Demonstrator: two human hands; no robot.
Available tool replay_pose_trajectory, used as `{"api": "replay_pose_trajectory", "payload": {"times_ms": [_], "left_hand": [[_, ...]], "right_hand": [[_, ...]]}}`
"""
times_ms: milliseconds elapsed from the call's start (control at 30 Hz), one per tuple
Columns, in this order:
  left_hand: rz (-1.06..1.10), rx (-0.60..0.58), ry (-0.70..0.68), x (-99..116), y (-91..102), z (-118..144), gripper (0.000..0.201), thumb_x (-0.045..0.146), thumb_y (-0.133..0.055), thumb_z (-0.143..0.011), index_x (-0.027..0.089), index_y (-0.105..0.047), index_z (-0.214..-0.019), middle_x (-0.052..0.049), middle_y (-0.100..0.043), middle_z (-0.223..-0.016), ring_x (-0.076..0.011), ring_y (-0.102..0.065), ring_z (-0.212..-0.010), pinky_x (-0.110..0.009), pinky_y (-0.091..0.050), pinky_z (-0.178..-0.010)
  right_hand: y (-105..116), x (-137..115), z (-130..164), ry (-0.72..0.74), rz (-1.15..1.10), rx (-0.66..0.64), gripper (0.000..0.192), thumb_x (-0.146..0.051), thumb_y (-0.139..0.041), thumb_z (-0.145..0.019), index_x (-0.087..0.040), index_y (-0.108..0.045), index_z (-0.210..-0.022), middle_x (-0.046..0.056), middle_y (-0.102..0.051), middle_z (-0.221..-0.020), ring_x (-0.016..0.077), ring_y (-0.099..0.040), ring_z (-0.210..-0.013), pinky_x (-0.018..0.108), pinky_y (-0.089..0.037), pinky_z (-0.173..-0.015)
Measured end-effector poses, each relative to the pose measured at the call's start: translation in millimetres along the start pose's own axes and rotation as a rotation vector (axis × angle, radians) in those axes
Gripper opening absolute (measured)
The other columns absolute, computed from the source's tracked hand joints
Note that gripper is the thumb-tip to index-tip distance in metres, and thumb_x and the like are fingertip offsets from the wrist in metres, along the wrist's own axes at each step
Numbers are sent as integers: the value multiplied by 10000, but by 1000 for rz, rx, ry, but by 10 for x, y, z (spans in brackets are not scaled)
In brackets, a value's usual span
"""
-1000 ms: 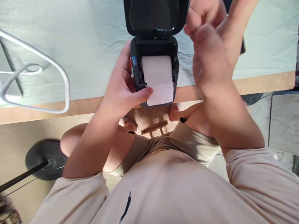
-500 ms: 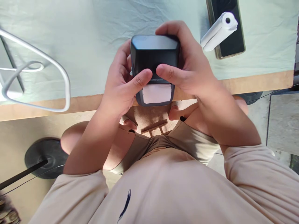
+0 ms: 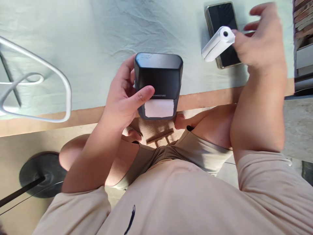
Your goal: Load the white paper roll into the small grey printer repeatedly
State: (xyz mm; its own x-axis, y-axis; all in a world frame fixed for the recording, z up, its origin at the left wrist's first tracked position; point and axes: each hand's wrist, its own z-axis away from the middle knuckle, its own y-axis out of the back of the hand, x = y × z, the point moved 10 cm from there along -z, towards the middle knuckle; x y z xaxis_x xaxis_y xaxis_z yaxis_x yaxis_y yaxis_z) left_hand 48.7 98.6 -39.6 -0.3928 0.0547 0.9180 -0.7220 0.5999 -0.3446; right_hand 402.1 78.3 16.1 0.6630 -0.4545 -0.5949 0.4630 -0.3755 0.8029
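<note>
The left hand (image 3: 122, 98) is holding a small black label printer (image 3: 158, 83) just above the near edge of the counter (image 3: 73, 49). Its grip is wrapping around the printer's left side, with the thumb lying across the front face beside the printed brand line. The printer's lid is lying shut, and a short white strip of paper (image 3: 159, 108) is sticking out of the slot at the printer's near end, just below the thumb tip.

The right hand (image 3: 261, 42) is hanging over the counter well to the right of the printer and beyond it. Its grip is standing wide, fingers spread and curled loosely, holding nothing. The fingertips are sitting at the end of a white paper roll (image 3: 217, 44), though whether they are actually touching it is hard to tell, since the hand is blurred.

The paper roll is lying tilted, partly on a dark phone (image 3: 221, 19) that is resting face up on the counter, to the right of the printer. A pale green cloth (image 3: 110, 29) is covering the counter. A white wire frame (image 3: 49, 94) is lying on the cloth, well to the left of the printer.
</note>
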Motion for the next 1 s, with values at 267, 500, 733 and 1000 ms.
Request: {"api": "replay_pose_trajectory", "payload": {"times_ms": [267,500,733,1000], "left_hand": [[-16,9,-14,68,-32,-26,555,440,-939,-780,317,-717,-1274,3,-516,-816,-136,-645,-719,-320,-633,-729],[15,47,-46,44,44,9,621,419,-980,-730,271,-728,-1278,-19,-611,-926,-117,-654,-801,-203,-563,-642],[-18,-53,-95,1,85,28,695,421,-956,-763,249,-665,-1371,-51,-632,-1012,-153,-678,-855,-258,-606,-667],[-61,-46,7,56,60,31,671,408,-935,-787,210,-655,-1363,-70,-653,-1033,-196,-727,-861,-286,-650,-576]], "right_hand": [[-231,-257,131,64,199,-33,749,-274,-861,-781,-166,-577,-1466,115,-633,-1294,89,-434,-860,345,-410,-953],[-221,-198,127,52,231,6,668,-236,-759,-871,-222,-520,-1495,60,-631,-1093,95,-392,-792,338,-415,-903],[39,87,108,-2,123,35,652,-155,-687,-931,-149,-443,-1536,138,-541,-1505,156,-582,-1326,360,-475,-1173],[502,334,5,180,-128,346,331,47,-543,-821,-158,-541,-1082,42,-552,-1207,38,-619,-909,238,-447,-717]]}}
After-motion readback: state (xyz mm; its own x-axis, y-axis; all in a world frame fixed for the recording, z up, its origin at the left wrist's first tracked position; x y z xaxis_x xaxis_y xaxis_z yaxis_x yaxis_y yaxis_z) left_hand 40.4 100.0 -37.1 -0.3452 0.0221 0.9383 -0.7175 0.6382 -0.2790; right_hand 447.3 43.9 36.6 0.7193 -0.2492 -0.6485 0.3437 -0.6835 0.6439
